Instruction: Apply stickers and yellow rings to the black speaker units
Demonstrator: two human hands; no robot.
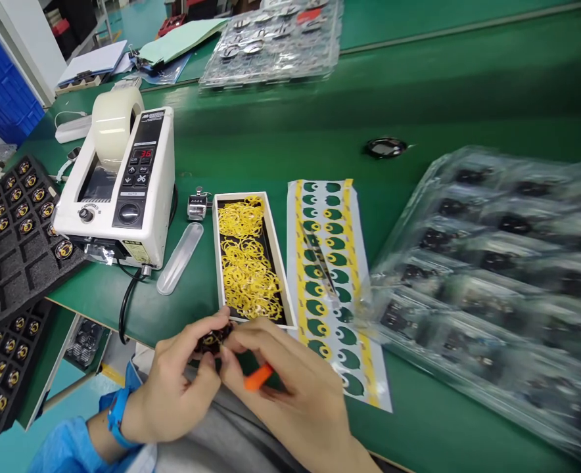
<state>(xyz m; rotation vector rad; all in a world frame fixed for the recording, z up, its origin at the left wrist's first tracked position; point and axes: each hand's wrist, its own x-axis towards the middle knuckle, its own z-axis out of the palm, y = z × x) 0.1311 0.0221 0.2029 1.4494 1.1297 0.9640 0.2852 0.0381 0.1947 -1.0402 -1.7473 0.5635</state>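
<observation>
A: Where is the small dark part (213, 338)?
B: At the near end of the white box (280, 269), on the wearer's side, pinched in the left hand (179, 374). It seems to have a yellowish detail, too small to read.

A: And the right hand (290, 387)?
B: It grips 1 orange-handled tool (258, 377). The 2 hands are together, fingertips meeting around the part. I can't tell where the tool's tip sits.

A: How would you work it well?
B: I'd pinch the part by its edge, brace the 2 hands against each other, and use small, light finger movements. A hard push could slip or scratch it. I'd tilt the work so the fingers don't hide the contact point.

A: What's around the box?
B: Yellow rings (251, 276) lie tangled inside; they'd need gentle separating, as they look thin. Just right of the box is a sticker sheet (359, 263) with 1 pair of tweezers (320, 259) on it. Farther right is a clear tray (500, 305) of dark parts. Left of the box are a small counter (197, 207) and, beyond it, a tape dispenser (165, 171) showing 36.
</observation>
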